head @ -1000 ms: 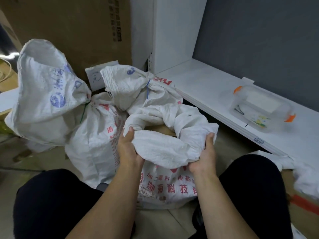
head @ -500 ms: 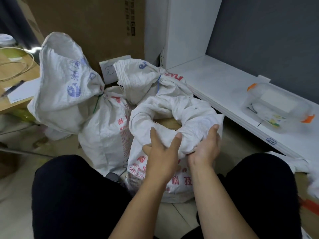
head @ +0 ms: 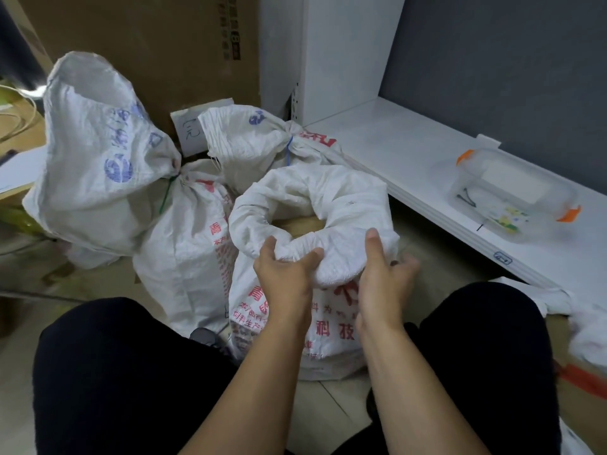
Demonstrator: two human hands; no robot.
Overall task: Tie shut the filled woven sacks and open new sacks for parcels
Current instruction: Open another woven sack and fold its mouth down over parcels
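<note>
Open sack (head: 331, 310): white woven cloth with red print, standing on the floor at the centre of the frame between the person's knees. Its top is rolled down into a thick rim, and something brown shows in the mouth.
Left hand (head: 285, 277): at the near edge of the rim, fingers and thumb curled round a bunch of the rolled cloth.
Right hand (head: 381, 280): just right of the left hand, thumb lying up against the rim. The fingers curl loosely off to the right; I cannot tell whether they hold any cloth.
Green-tied sack (head: 108, 152): left of the frame, neck cinched, close against the open sack.
Blue-tied sack (head: 249, 139): behind the open sack, neck cinched.
Cardboard box (head: 147, 44): upper left, behind the sacks.
Shelf (head: 410, 152): white, along the right of the frame.
Plastic box (head: 512, 198): clear with orange clips, on the shelf.
</note>
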